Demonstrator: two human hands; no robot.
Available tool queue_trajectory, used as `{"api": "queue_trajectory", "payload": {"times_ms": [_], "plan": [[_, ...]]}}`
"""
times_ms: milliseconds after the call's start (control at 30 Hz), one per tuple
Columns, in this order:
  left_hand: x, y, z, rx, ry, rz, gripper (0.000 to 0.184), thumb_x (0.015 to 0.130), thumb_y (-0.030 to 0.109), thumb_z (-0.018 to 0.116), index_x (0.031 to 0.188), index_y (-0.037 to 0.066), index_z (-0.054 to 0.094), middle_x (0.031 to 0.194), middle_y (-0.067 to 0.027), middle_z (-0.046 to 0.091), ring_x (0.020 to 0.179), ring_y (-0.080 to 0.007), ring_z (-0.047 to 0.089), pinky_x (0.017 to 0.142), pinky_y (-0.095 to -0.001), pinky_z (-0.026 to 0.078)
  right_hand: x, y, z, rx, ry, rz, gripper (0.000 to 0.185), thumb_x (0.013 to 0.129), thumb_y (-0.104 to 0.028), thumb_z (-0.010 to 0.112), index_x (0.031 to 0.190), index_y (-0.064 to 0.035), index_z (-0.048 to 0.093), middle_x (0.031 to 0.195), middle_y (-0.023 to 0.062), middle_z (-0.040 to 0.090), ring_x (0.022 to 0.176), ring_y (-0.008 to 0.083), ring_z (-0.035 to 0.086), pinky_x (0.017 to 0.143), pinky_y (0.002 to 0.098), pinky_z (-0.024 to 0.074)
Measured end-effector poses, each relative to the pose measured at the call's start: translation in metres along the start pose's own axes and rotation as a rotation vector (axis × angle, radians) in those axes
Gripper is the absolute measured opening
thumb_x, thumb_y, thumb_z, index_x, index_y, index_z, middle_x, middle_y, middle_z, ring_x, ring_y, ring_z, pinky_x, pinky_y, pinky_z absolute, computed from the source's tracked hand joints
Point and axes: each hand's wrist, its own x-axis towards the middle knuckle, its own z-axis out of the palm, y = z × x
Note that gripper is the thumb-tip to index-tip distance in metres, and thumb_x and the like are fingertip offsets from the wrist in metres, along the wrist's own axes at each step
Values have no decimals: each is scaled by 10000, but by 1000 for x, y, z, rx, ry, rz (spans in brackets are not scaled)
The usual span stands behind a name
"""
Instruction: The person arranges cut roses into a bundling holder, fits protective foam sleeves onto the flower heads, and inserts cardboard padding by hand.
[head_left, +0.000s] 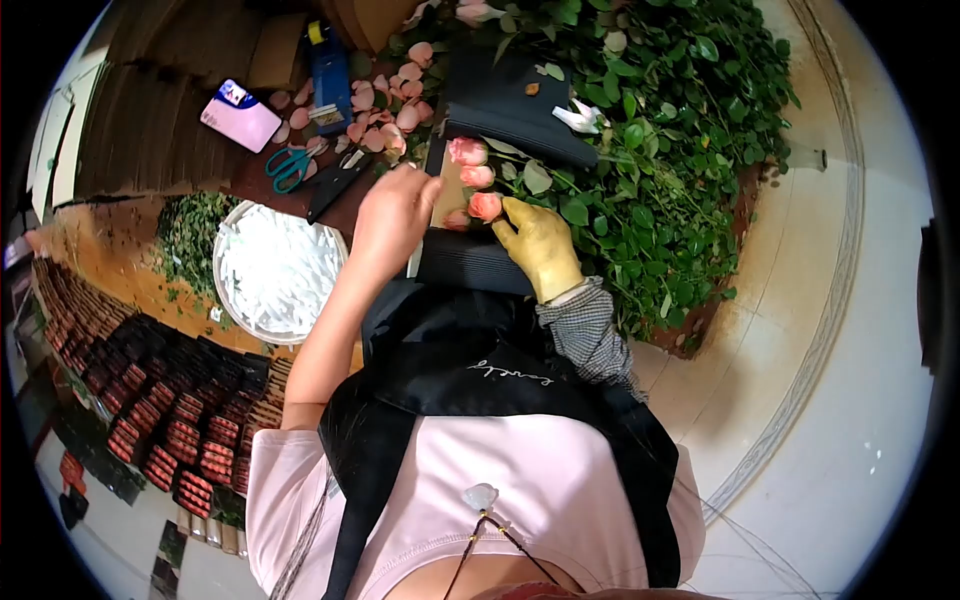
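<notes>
Pink roses (477, 177) lie in a short column on brown cardboard (451, 190) between two black ribbed pieces. My left hand (398, 215), bare, is just left of the cardboard with its fingers curled together; whatever they hold is hidden. A yellow glove covers my right hand (540, 245), whose thumb and fingertips close at the right side of a lower rose (485, 207), by its stem. The upper black piece (510, 100) carries a white-pink flower (580, 117) and small leaves. The lower black piece (470, 262) is nearest my body.
Leafy rose stems (660, 150) pile up on the right. Loose petals (385, 110), teal scissors (290, 168), a black-handled tool (336, 185), a blue tool (330, 80) and a pink phone (240, 117) lie at upper left. Below them stand a basket of white tubes (275, 270) and packed roses (180, 430).
</notes>
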Motion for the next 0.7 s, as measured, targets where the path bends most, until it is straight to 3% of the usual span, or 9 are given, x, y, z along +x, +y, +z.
{"api": "queue_trajectory", "payload": {"times_ms": [33,167,233,333,367,433,467,500,700], "plan": [[-8,0,1,-14,-33,65,191,922,186,663,894,-1,650,867,-173,602,827,-375,597,726,-414,488,5,4,0,0,-16,-14,194,841,-237,706,970,-102,653,814,119,702,776,350,673,715,472,525],[-34,24,11,-38,-289,270,191,886,228,705,897,39,681,895,-139,650,893,-348,638,783,-417,522,39,14,5,-255,-338,-193,226,894,-325,638,947,-105,626,819,125,703,801,338,685,723,483,528],[-33,19,16,-49,-267,289,184,893,213,694,924,32,684,910,-158,662,878,-354,652,771,-424,526,48,37,33,-203,-321,-288,234,894,-320,644,927,-89,621,847,140,702,828,341,680,737,489,524],[-10,2,5,-108,-13,-32,157,928,156,635,953,10,688,876,-204,657,811,-393,658,719,-428,535,64,42,32,-123,-469,-350,284,892,-321,651,1048,-86,622,886,156,697,852,352,671,754,486,522],[-3,-19,11,-145,18,-188,190,965,155,602,974,-11,694,868,-176,692,797,-330,692,716,-382,540,66,40,28,-127,-484,-361,284,892,-321,651,1048,-86,622,886,156,697,852,352,671,754,486,522],[5,-62,30,-412,-127,-410,236,997,165,575,1022,-40,690,894,-142,729,805,-229,712,721,-344,543,61,32,18,-115,-620,-366,394,898,-307,651,1219,-92,579,912,163,691,862,361,664,767,479,521],[3,-74,44,-410,-135,-384,265,1015,165,558,1064,-66,680,923,-120,742,849,-163,705,749,-326,553,58,32,21,-233,-630,-411,495,900,-296,656,1328,-92,516,935,167,686,863,363,664,776,473,523],[2,-79,57,-525,-139,-371,260,1012,153,559,1088,-66,677,908,-126,741,876,-182,719,773,-328,559,53,32,25,-193,-541,-440,493,894,-311,675,1302,-71,534,932,162,687,865,351,669,778,454,530],[4,-66,66,-364,-76,-445,245,993,126,560,1097,-64,674,952,-170,738,913,-254,735,792,-350,559,61,25,31,-218,-577,-332,461,888,-368,688,1185,-36,567,940,162,690,886,338,673,766,420,542]]}}
